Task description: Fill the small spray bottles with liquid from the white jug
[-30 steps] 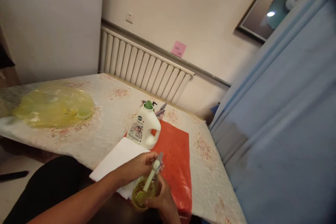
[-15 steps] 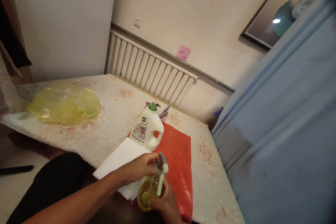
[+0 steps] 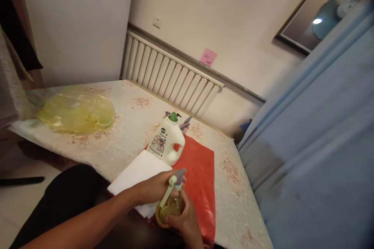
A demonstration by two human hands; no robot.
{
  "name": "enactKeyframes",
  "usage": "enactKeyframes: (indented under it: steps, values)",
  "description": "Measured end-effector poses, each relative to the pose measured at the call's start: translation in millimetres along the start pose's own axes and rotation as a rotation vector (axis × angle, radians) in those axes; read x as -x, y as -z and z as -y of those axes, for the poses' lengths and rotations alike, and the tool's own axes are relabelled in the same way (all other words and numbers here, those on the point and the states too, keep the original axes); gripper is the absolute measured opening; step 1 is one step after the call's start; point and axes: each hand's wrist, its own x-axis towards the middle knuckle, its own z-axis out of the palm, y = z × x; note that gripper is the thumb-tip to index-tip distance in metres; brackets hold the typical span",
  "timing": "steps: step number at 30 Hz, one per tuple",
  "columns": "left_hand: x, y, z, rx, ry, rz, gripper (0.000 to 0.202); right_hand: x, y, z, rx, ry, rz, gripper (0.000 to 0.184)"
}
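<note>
My right hand is wrapped round the body of a small clear spray bottle of yellow liquid, low in the view at the table's near edge. My left hand pinches the bottle's pale green and grey trigger head from the left. Under the hands lie a white sheet and a red plastic sheet. A white detergent jug with a green cap stands just beyond, on the red sheet.
The table wears a floral cloth, with a yellow plastic bag at its far left. A white radiator lines the wall behind. Blue fabric fills the right side. My dark-clad knee is below.
The trigger head has turned in my left hand, its pale green lever swinging round, while my right hand kept hold of the bottle. The view drifted slightly left.
</note>
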Motion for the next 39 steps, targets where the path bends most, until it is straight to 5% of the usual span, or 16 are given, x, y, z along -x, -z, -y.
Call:
enactKeyframes:
  steps: [5, 16, 21, 28, 34, 39]
  values:
    - [2.3, 5.7, 0.0, 0.082, 0.032, 0.072, 0.032, 0.2, 0.4, -10.1, 0.014, 0.013, -0.023, 0.079]
    - [-3.2, -16.1, -12.0, -0.177, -0.041, -0.264, 0.023, 2.9, -3.3, 4.4, 0.054, -0.004, -0.067, 0.064]
    - [-5.9, -21.5, -10.7, -0.149, -0.105, -0.317, 0.023, 2.1, -4.6, -2.7, 0.136, -0.04, -0.115, 0.065]
    - [1.0, -14.6, -29.2, -0.186, -0.146, -0.353, 0.022, 5.6, -3.0, -7.3, 0.099, -0.015, -0.096, 0.068]
    - [-2.2, -1.4, -46.6, -0.093, -0.212, -0.434, 0.023, 5.5, 3.7, -19.5, 0.228, -0.052, -0.228, 0.084]
    - [0.1, 4.8, -55.3, -0.061, -0.295, -0.433, 0.028, 4.4, 2.9, -14.5, 0.177, -0.052, -0.161, 0.084]
